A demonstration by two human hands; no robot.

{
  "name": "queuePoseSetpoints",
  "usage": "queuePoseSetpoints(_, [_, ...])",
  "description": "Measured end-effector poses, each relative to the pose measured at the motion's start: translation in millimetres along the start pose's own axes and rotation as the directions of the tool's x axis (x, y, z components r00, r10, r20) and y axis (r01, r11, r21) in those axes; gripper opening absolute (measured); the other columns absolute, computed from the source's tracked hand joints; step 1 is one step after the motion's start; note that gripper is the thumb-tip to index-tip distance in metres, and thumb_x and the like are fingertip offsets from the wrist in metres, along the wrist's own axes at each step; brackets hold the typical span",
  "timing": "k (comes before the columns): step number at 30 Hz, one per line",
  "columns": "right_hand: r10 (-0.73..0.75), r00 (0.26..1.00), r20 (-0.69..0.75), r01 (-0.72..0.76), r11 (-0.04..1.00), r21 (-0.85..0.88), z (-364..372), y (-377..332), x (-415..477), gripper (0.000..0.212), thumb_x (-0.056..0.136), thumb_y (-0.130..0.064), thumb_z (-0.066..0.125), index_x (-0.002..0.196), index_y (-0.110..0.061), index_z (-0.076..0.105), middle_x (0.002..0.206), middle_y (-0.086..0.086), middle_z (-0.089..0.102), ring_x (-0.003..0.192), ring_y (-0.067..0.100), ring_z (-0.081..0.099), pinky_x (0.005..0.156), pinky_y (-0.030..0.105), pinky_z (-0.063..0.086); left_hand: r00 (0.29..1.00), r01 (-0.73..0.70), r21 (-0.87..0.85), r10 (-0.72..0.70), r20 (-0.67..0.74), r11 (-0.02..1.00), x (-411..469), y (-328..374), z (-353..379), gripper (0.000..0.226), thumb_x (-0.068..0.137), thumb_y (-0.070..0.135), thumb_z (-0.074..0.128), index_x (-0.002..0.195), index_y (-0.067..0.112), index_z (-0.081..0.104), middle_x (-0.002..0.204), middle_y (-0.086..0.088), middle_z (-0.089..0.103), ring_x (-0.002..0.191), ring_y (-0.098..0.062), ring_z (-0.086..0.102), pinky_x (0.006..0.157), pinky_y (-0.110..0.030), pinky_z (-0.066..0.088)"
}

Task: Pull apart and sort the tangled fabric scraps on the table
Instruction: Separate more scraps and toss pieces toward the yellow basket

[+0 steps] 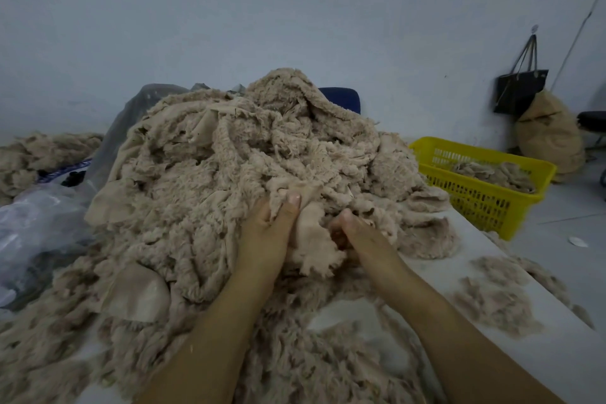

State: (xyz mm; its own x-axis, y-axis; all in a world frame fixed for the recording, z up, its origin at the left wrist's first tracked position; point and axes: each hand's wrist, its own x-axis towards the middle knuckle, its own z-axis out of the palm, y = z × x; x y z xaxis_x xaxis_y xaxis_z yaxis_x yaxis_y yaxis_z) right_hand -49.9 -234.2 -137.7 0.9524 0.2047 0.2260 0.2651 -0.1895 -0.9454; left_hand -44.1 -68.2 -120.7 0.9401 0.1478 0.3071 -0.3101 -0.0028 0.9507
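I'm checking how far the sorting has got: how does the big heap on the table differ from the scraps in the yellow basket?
The heap is a tall tangled mound spread over the table; the basket scraps are a low layer in the yellow basket. The left hand and right hand grip cloth in the heap; nothing touches the basket scraps. Both look like the same beige fluffy fabric.
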Motion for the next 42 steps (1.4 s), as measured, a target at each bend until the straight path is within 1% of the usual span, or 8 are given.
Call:
queuePoseSetpoints(6, [0.070, 0.989, 0.133, -0.051, 0.989, -0.141, 9, -4, -2, 0.017, 0.091, -0.063, 0.054, 0.078, -0.057, 0.062, 0.074, -0.037, 0.061, 0.073, -0.017, 0.058, 0.064, 0.003, 0.041, 0.994, 0.050, 0.153, -0.035, -0.102, 0.987, 1, -3, 2, 0.029, 0.096, 0.054, 0.053, 0.107, 0.032, 0.069, 0.097, 0.020, 0.074, 0.092, 0.004, 0.068, 0.084, -0.024, 0.055])
queuePoseSetpoints(12, [0.099, 0.990, 0.101, -0.109, 0.989, 0.102, 1, -4, -1, 0.050, 0.083, -0.068, 0.049, 0.070, -0.020, 0.048, 0.061, -0.009, 0.048, 0.057, 0.006, 0.045, 0.062, 0.018, 0.041, 0.955, 0.173, -0.061, -0.183, -0.235, 0.983, 9, 1, 3, 0.058, 0.096, 0.054, 0.051, 0.142, 0.017, 0.052, 0.139, -0.005, 0.059, 0.127, -0.024, 0.056, 0.108, -0.047, 0.045])
queuePoseSetpoints(16, [0.109, 0.987, 0.120, -0.158, 0.807, 0.569, -5, -13, -1, 0.032, 0.086, -0.046, 0.059, 0.063, -0.024, 0.058, 0.056, -0.005, 0.037, 0.051, 0.010, 0.034, 0.053, 0.022, 0.036, 0.919, 0.206, -0.307, -0.292, -0.264, 0.929, 17, 2, -3, 0.026, 0.102, 0.038, 0.052, 0.116, 0.019, 0.062, 0.105, 0.000, 0.072, 0.093, -0.012, 0.072, 0.079, -0.030, 0.061])
queuePoseSetpoints(22, [0.168, 0.980, 0.105, -0.187, 0.614, 0.767, -10, -16, 2, 0.048, 0.085, -0.029, 0.065, 0.045, -0.021, 0.040, 0.047, -0.004, 0.027, 0.043, 0.010, 0.028, 0.045, 0.021, 0.032, 0.925, 0.200, -0.437, -0.316, -0.211, 0.877, 15, 12, -1, 0.021, 0.104, 0.029, 0.050, 0.093, 0.014, 0.060, 0.061, 0.007, 0.072, 0.055, -0.008, 0.069, 0.048, -0.022, 0.055])
queuePoseSetpoints(27, [0.059, 0.997, 0.050, -0.069, 0.406, 0.911, -35, -15, 3, 0.048, 0.060, -0.020, 0.088, 0.041, -0.020, 0.044, 0.044, -0.006, 0.029, 0.039, 0.006, 0.028, 0.038, 0.019, 0.031, 0.937, 0.129, -0.599, -0.295, -0.187, 0.790, 22, 13, -25, 0.030, 0.098, -0.005, 0.031, 0.086, 0.011, 0.054, 0.053, 0.001, 0.042, 0.035, -0.005, 0.029, 0.030, -0.016, 0.024])
queuePoseSetpoints(33, [0.105, 0.969, 0.225, -0.194, 0.886, 0.421, -11, -6, 1, 0.074, 0.066, -0.088, 0.054, 0.056, -0.015, 0.064, 0.061, 0.007, 0.053, 0.052, 0.013, 0.044, 0.056, 0.022, 0.040, 0.945, 0.244, -0.255, -0.288, -0.153, 0.936, 7, 10, 3, 0.028, 0.103, 0.026, 0.047, 0.100, 0.009, 0.070, 0.081, -0.005, 0.074, 0.062, -0.012, 0.070, 0.049, -0.021, 0.051])
queuePoseSetpoints(36, [0.077, 0.997, 0.009, -0.076, 0.996, -0.044, -4, -8, -1, 0.087, 0.056, -0.103, 0.031, 0.054, -0.022, 0.059, 0.060, -0.003, 0.056, 0.059, 0.013, 0.053, 0.062, 0.020, 0.043, 0.940, 0.272, -0.196, -0.304, -0.158, 0.942, 7, 6, 3, 0.029, 0.101, 0.030, 0.049, 0.106, 0.011, 0.071, 0.093, -0.007, 0.077, 0.075, -0.014, 0.074, 0.057, -0.024, 0.055])
queuePoseSetpoints(42, [-0.003, 0.993, 0.120, -0.016, 0.988, 0.156, 6, -11, -1, 0.026, 0.083, -0.070, 0.059, 0.092, -0.048, 0.071, 0.094, -0.025, 0.072, 0.092, 0.002, 0.069, 0.076, 0.013, 0.051, 0.982, 0.149, 0.133, -0.162, 0.097, 0.980, -2, -3, 10, 0.025, 0.101, 0.040, 0.049, 0.121, 0.036, 0.064, 0.107, 0.020, 0.072, 0.097, -0.001, 0.069, 0.080, -0.020, 0.057])
